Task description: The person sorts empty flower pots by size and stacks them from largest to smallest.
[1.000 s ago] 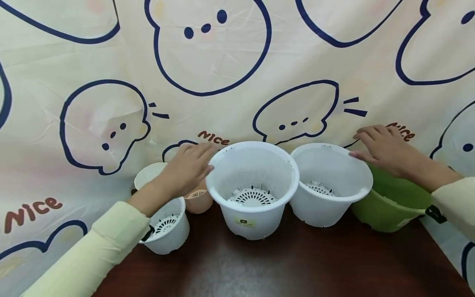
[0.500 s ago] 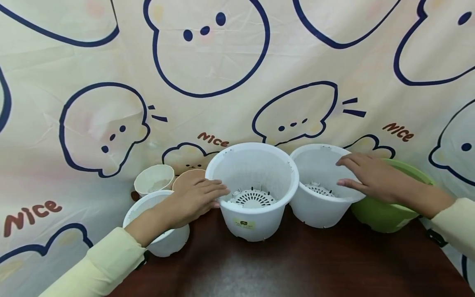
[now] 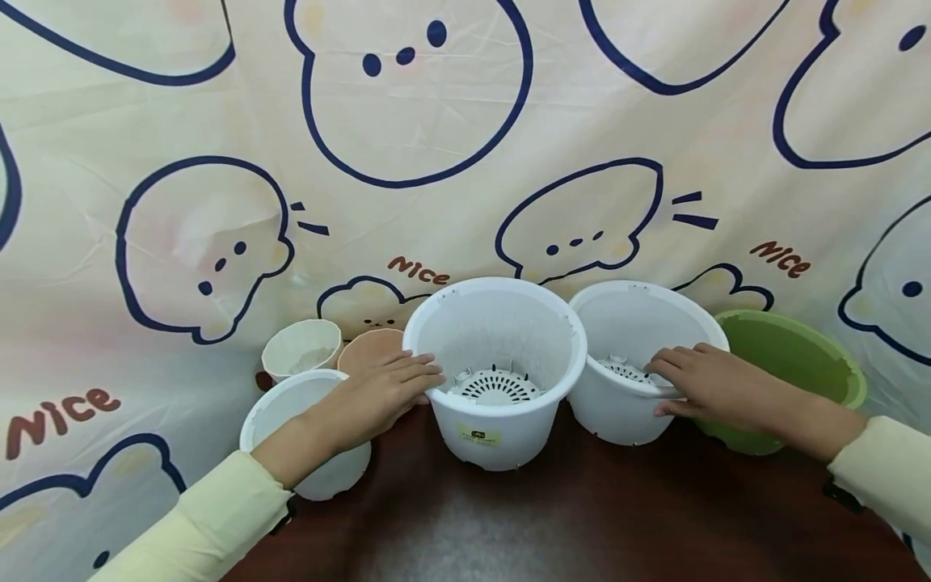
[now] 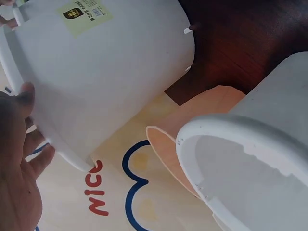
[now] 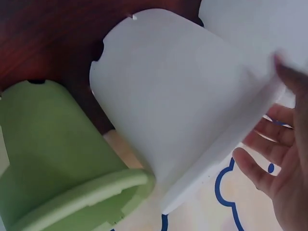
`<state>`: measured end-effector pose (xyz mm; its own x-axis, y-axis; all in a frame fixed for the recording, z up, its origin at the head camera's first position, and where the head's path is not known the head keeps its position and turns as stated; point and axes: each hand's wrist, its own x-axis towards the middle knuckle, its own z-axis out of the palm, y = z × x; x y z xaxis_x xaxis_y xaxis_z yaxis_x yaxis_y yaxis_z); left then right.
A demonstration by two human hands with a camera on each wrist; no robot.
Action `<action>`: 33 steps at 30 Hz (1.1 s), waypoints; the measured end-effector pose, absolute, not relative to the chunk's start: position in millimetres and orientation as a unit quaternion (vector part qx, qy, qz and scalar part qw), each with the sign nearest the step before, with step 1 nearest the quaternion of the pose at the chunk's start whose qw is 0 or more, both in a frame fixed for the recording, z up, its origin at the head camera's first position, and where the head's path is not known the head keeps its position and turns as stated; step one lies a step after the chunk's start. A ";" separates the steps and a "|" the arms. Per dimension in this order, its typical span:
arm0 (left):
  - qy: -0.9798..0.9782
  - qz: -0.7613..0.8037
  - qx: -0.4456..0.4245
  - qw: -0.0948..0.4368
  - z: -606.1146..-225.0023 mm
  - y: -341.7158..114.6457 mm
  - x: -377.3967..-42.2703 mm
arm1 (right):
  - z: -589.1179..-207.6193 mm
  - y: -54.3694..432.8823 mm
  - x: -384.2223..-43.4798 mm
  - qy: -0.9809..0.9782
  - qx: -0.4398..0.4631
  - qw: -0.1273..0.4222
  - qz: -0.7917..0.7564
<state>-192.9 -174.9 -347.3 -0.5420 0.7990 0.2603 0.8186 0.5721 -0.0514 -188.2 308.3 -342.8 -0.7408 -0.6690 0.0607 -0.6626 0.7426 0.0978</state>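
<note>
Two large white plastic flower pots stand side by side on the table. At the rim of the middle flower pot (image 3: 494, 436), which has a yellow label, my left hand (image 3: 371, 400) holds on with the thumb outside and fingers over the edge. My right hand (image 3: 727, 388) straddles the near rim of the right white flower pot (image 3: 618, 412), fingers inside and thumb outside. In the right wrist view, that thumb (image 5: 288, 77) is blurred against the rim. Both pots sit upright, with slotted bottoms visible inside.
A green pot (image 3: 793, 356) stands at the right, partly behind my right arm. On the left are a smaller white pot (image 3: 334, 473), an orange pot (image 3: 371, 347) and a cream pot (image 3: 301, 347). A patterned cloth (image 3: 407, 226) hangs behind the dark table (image 3: 509, 533).
Both hands have lowered toward the pot rims. The right hand has also come left from above the green pot onto the right white pot. The pots have not visibly moved.
</note>
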 end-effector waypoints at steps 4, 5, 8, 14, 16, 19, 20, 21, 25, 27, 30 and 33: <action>-0.866 -0.046 -0.476 0.149 -349.1 -173.7 -193.2 | -350.4 310.7 -183.6 -0.926 0.367 0.082 -0.037; -0.863 -0.047 -0.480 0.151 -349.2 -173.6 -193.1 | -352.2 311.2 -182.4 -0.925 0.369 0.090 -0.035; -0.859 -0.042 -0.486 0.156 -348.4 -173.3 -193.0 | -356.9 311.5 -180.1 -0.925 0.365 0.106 -0.026; -0.861 -0.031 -0.482 0.157 -344.1 -171.8 -194.3 | -362.7 310.5 -179.3 -0.927 0.353 0.127 -0.022; -0.862 -0.030 -0.481 0.158 -343.3 -171.1 -194.9 | -365.1 310.6 -179.8 -0.924 0.354 0.140 -0.022; -0.863 -0.039 -0.480 0.151 -342.9 -170.6 -195.1 | -368.3 310.9 -179.4 -0.922 0.354 0.160 -0.019; -0.865 -0.045 -0.478 0.147 -343.0 -170.8 -195.0 | -369.2 311.0 -179.2 -0.921 0.353 0.163 -0.017; -0.867 -0.051 -0.475 0.144 -343.1 -171.1 -194.9 | -369.9 311.0 -179.0 -0.920 0.353 0.167 -0.014; -0.872 -0.066 -0.464 0.140 -343.1 -172.2 -194.3 | -371.0 311.4 -179.1 -0.919 0.349 0.183 -0.008; -0.872 -0.070 -0.462 0.145 -343.0 -172.6 -194.2 | -371.1 311.8 -180.3 -0.919 0.347 0.186 -0.003; -0.869 -0.072 -0.465 0.153 -343.8 -173.0 -194.7 | -371.2 312.0 -181.4 -0.921 0.344 0.184 0.002; -0.866 -0.074 -0.469 0.157 -345.3 -172.6 -195.6 | -371.6 311.8 -182.2 -0.923 0.338 0.182 0.007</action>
